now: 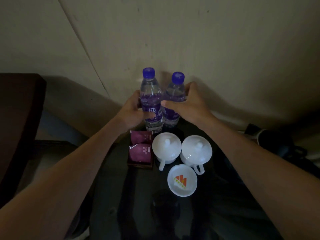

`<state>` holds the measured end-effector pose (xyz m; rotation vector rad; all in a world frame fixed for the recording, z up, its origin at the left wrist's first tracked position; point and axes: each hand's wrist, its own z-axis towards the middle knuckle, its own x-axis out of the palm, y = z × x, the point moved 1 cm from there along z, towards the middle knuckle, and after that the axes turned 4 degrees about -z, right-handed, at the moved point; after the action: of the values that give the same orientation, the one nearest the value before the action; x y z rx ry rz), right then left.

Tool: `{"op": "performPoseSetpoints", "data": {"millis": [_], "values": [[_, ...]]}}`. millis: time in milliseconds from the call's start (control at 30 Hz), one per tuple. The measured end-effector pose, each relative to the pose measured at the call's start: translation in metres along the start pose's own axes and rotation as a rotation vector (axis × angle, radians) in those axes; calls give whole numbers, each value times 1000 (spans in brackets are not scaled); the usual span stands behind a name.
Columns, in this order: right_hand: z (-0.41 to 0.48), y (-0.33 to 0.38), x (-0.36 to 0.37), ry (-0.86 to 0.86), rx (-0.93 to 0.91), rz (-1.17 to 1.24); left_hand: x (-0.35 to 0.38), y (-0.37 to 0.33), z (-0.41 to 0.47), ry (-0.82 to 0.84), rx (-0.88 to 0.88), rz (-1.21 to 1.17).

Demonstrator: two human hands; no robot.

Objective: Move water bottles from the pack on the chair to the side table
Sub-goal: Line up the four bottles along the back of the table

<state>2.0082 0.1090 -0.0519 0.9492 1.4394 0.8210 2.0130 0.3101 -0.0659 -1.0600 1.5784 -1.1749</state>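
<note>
The left hand [132, 112] is wrapped around the label band of the left water bottle [151, 101]; the right hand [187, 103] clasps the right water bottle [173, 99] the same way, thumb across the near face. Both bottles stand upright, long axes vertical, purple caps up, side by side and touching at the far end of the dark side table [138, 205] (against the wall). Nearer: a small wooden tray [140, 166] of purple sachets [140, 151] at left, two lidded white cups [180, 149], then a white dish [182, 181].
</note>
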Motion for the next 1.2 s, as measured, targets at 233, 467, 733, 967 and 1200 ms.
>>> {"op": "performPoseSetpoints", "data": {"millis": [233, 467, 733, 967, 1200], "values": [[12, 3, -8, 200, -53, -155, -3, 0, 1, -6, 30, 53], [11, 0, -5, 169, -55, -163, -4, -3, 6, 30, 37, 103], [5, -9, -10, 340, -20, -140, -4, -3, 4, 126, 34, 220], [-7, -24, -4, 208, -39, -118, -1, 13, -2, 123, -23, 233], [-11, -27, -3, 220, -48, -189, -4, 19, -3, 64, 7, 282]]}}
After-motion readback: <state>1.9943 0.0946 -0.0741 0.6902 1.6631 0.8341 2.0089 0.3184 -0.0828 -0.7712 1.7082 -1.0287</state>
